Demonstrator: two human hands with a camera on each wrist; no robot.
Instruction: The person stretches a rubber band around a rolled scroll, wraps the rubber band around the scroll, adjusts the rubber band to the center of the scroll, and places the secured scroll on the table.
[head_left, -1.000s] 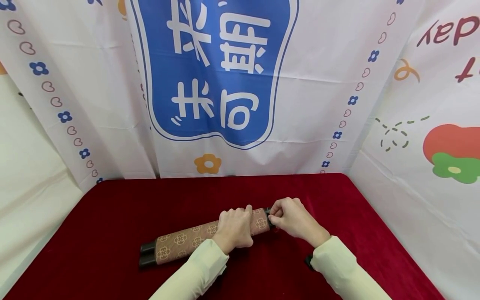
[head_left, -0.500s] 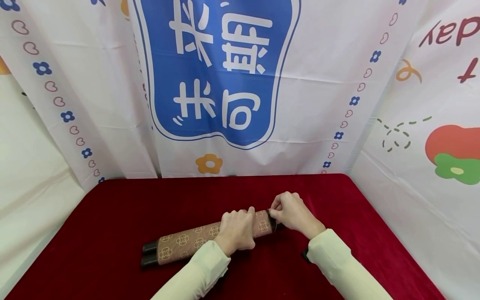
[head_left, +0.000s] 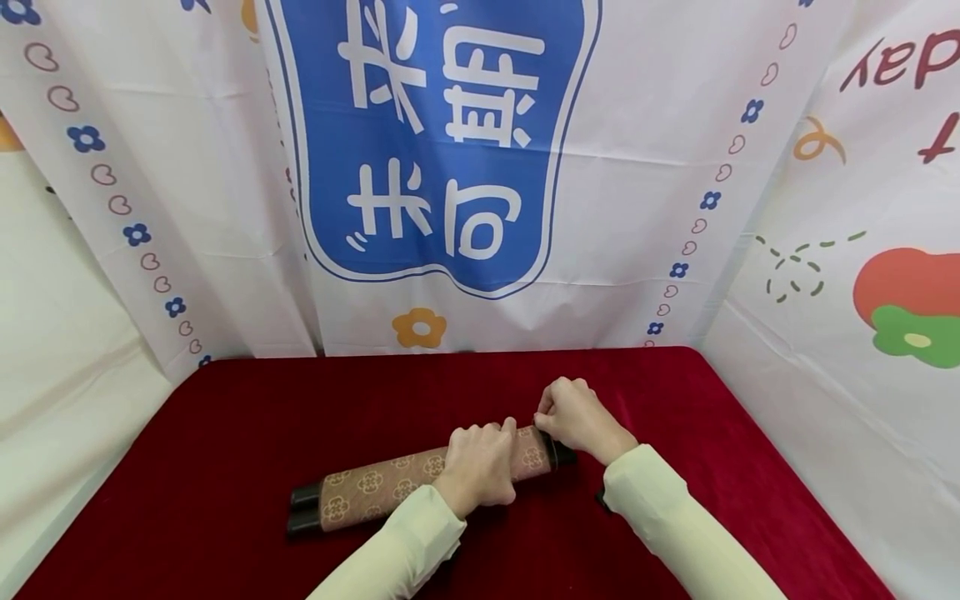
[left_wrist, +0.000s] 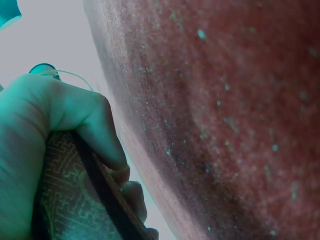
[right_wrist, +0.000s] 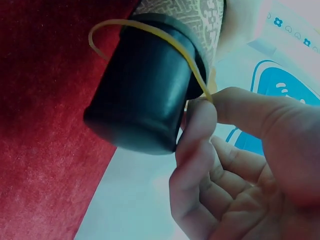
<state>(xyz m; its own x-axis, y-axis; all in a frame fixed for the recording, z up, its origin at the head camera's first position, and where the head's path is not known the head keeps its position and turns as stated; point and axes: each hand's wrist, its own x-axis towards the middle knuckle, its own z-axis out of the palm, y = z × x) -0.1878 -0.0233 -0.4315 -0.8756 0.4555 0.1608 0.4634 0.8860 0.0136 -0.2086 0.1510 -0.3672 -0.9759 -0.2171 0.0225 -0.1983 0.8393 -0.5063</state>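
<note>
A rolled scroll [head_left: 371, 486], brown with pale flower motifs, lies slantwise on the red cloth. Black knobs [head_left: 305, 511] stick out at its left end, and more black ends [head_left: 564, 455] show at its right. My left hand [head_left: 478, 467] grips it right of the middle; the left wrist view has the fingers wrapped around its patterned side. At the right end, my right hand [head_left: 581, 418] pinches a yellow rubber band [right_wrist: 167, 37] between thumb and forefinger. In the right wrist view the band loops loosely over a black knob [right_wrist: 137, 95], stretched towards the fingertips.
The table under the red cloth [head_left: 247, 425] has rounded far corners. Behind it hangs a white printed curtain [head_left: 600, 275] with a blue lettered sign [head_left: 420, 208]. White sheets also close in the left and right sides.
My right hand has drawn up and slightly right, still pinching the rubber band, so the black ends now show. The scroll and left hand have shifted slightly right.
</note>
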